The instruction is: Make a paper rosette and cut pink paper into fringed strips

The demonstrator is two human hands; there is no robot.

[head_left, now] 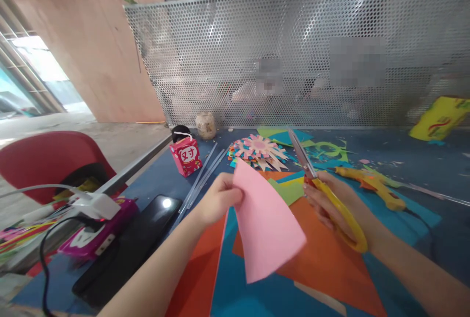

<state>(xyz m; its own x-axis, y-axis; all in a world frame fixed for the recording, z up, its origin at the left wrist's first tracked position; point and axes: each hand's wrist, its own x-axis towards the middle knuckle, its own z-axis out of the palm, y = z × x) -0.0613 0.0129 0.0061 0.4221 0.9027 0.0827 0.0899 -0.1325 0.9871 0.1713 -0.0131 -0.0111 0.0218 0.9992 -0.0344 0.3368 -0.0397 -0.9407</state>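
Observation:
Pinched at its upper left edge, a pink sheet of paper (pixel 266 229) hangs from my left hand (pixel 223 197), slightly curved. My right hand (pixel 336 204) is wrapped round yellow-handled scissors (pixel 340 209), whose metal blades point up and away, apart from the pink paper. Below both hands lie orange paper (pixel 330 268), blue paper (pixel 235 287) and red paper (pixel 198 268), overlapping. Beyond them sits a pile of fringed paper rosettes (pixel 259 148) in pink, blue and orange.
A yellow glue gun (pixel 374 184) with a cord lies at right. Clear glue sticks (pixel 205 175), a pink drink carton (pixel 186 155) and a black phone (pixel 128 253) are at left, beside a purple power strip (pixel 97 233). A perforated metal screen (pixel 220 37) borders the table's far side.

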